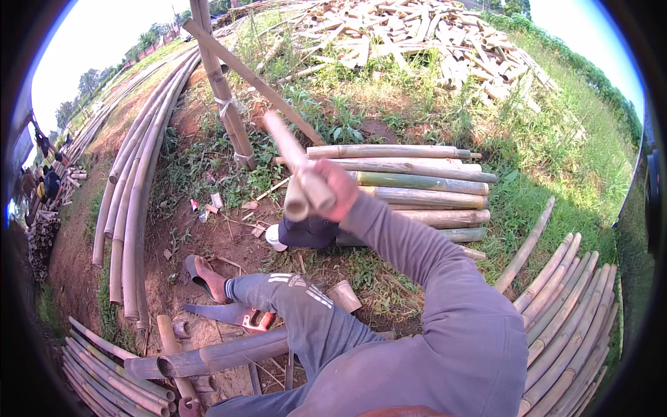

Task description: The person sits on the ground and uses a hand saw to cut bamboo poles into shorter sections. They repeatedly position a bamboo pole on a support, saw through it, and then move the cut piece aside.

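Observation:
My right hand is closed round a short bamboo tube, raised ahead of me and smeared by motion. Close beside it shows the open end of a second tube; whether the hand holds that one too, I cannot tell. Below lies a dark cloth or bag with a round white object at its left. My left hand does not show. Near my sandalled foot lies a handsaw with an orange-red handle. A thick dark bamboo pole lies next to my leg, across a lighter bamboo piece.
Cut bamboo poles lie stacked ahead, with more poles at the right. Long poles run along the left; others lie lower left. An upright post has a leaning slat. Split bamboo is heaped far back.

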### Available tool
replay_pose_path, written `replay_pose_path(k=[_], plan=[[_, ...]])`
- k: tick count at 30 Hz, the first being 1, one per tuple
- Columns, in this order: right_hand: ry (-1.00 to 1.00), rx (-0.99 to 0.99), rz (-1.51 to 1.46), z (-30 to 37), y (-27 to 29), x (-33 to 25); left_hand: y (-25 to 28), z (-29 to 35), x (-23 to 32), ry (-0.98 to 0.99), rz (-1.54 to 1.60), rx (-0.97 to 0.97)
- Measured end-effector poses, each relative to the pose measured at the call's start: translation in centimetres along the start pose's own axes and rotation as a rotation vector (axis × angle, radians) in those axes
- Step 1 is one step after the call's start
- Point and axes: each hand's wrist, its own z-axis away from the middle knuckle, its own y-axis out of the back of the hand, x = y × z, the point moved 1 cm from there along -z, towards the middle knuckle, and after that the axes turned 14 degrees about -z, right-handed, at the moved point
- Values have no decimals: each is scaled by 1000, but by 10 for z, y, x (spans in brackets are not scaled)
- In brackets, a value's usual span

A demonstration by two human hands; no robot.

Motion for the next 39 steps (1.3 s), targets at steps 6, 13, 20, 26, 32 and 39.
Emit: replay_pose_path(k=[6,13,20,26,32,39], plan=[[1841,-10,683,332,-225,-380,-40,-75,124,57,-63,-184],[1663,200,1619,243,-57,-182,-19,-38,141,94,-27,-132],[660,-140,1803,152,123,126,-59,39,108,3,74,-73],[368,-691,1840,116,71,241,-81,132,108,193,170,19],[-94,-638,1953,35,104,299,-115,105,104,386,199,22],[-63,-573,2227,-39,139,401,-113,26,62,530,-214,370]])
